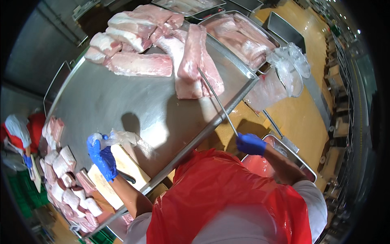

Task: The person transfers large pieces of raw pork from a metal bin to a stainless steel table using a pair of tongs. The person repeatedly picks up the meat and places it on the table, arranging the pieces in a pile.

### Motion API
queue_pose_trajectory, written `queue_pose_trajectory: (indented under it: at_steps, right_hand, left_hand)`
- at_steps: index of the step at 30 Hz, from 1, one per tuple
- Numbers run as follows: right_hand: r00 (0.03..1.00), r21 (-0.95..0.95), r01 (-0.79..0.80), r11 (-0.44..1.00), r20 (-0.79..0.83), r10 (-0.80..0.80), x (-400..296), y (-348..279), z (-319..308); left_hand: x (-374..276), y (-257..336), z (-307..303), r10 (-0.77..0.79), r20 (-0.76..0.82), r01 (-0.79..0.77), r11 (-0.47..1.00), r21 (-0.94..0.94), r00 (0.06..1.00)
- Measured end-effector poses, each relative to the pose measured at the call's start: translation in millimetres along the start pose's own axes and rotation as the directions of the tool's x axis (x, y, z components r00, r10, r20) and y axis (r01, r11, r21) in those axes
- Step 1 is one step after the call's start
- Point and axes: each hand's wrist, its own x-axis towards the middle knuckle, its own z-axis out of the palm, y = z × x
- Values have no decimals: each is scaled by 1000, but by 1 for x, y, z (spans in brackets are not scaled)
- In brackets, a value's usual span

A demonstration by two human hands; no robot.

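Note:
My left hand [102, 157], in a blue glove, is closed on a clear plastic bag [123, 138] above the steel table, beside a white cutting board [128, 160]. A knife with a dark handle [126, 177] lies at the board, partly hidden by my wrist. My right hand [251, 144], also gloved in blue, grips one end of a long thin metal rod [218, 100]. The rod crosses the table's edge, and its far end meets a long slab of raw meat [193, 61]. More meat slabs [140, 64] are heaped along the far side.
Cut meat pieces [71, 195] crowd the table's left end. Steel trays of meat [240, 39] stand beyond its right corner, near a hanging plastic bag [274, 88]. A metal tray [307, 174] is below my right arm. A co-worker [18, 134] is at far left.

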Motion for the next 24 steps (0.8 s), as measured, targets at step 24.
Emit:
queue_pose_trajectory:
  at_steps: [24]
  right_hand:
    - [983, 935, 165, -313, -130, 130, -105, 69, 62]
  left_hand:
    - [20, -317, 292, -409, 594, 168, 892, 419, 693]
